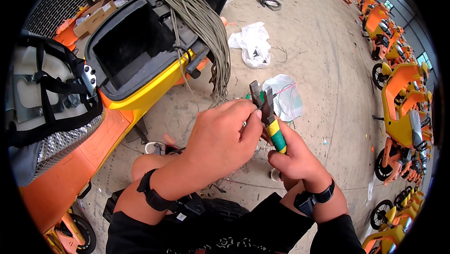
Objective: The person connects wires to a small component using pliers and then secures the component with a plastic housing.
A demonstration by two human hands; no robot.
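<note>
In my right hand [300, 153] is a pair of pliers [277, 137] with green and yellow handles, its dark metal jaws pointing up and spread apart. My left hand [220, 130] is closed in a pinch right beside the jaws. A small dark bit shows at its fingertips, too hidden to name. Both hands meet in front of me, above the concrete floor. Just beyond the pliers lies a clear plastic bag [288, 97] with a thin pink strand across it.
To my left stands a yellow and orange scooter [154, 92] with its black storage compartment uncovered. A thick bundle of grey-green cord [199, 15] drapes over it. A white plastic bag [255, 43] lies on the floor ahead. Rows of similar scooters [398, 97] line the right side.
</note>
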